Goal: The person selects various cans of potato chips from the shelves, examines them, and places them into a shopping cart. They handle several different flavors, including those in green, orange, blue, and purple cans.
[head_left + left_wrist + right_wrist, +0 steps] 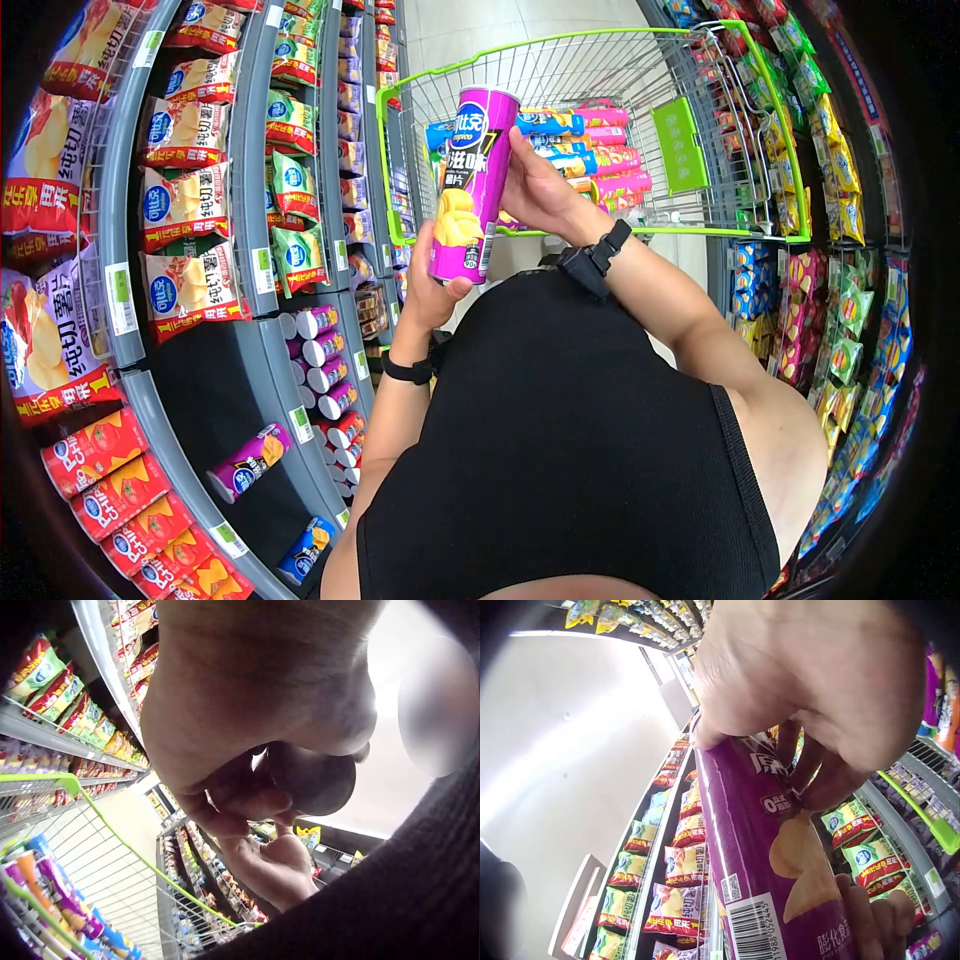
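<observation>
A purple can of potato chips (468,190) stands slightly tilted in front of the chest, its printed front facing up toward the head camera. Around its lower end my left hand (430,285) is wrapped, the thumb near the bottom rim. My right hand (545,190) grips the upper part from the right side, thumb along the edge and the other fingers behind. The right wrist view shows the can's barcode side (750,825) beneath the right hand (810,682). From the left wrist, the can's round base (315,784) looks dark in the left hand's hold.
Beyond the can stands a shopping cart with a green rim (560,45), holding several blue, pink and purple chip cans. Shelves of bagged chips (190,200) line the left side, with purple cans (325,350) lower down. More hanging snack bags (840,170) fill the right side.
</observation>
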Demonstrator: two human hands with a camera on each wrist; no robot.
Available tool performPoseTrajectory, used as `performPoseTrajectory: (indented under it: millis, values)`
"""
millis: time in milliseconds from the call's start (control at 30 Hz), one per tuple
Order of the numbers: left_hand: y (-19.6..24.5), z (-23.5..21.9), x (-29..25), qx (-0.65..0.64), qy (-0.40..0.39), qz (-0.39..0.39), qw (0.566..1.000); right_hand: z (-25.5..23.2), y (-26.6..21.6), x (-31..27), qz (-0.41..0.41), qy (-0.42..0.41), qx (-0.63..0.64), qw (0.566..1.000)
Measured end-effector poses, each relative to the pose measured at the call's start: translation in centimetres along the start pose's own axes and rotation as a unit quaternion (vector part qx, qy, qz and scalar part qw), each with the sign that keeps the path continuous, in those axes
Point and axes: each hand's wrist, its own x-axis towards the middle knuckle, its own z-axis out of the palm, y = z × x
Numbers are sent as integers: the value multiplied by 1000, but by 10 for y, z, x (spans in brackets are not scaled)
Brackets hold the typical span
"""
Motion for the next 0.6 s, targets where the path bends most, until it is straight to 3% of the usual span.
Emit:
performPoseTrajectory:
  millis: [200,300,400,467,533,600]
  values:
    - [-3,1,1,18,-7,-1,1000,2,-1,-1,4,-6,-6,1000]
    - [-6,5,0,-70,33,-12,997,-2,-1,-4,8,-21,1,1000]
    - [-20,-20,-9,-237,-131,-168,948,-2,2,-9,17,-82,23,996]
    - [-15,-15,-10,-257,-172,-173,935,10,-1,-11,15,-139,9,990]
    - [-15,-15,-10,-264,-221,-177,922,12,-1,-11,15,-116,-11,993]
    - [-9,-6,-9,-235,-195,-159,939,11,-1,-11,11,-85,-36,996]
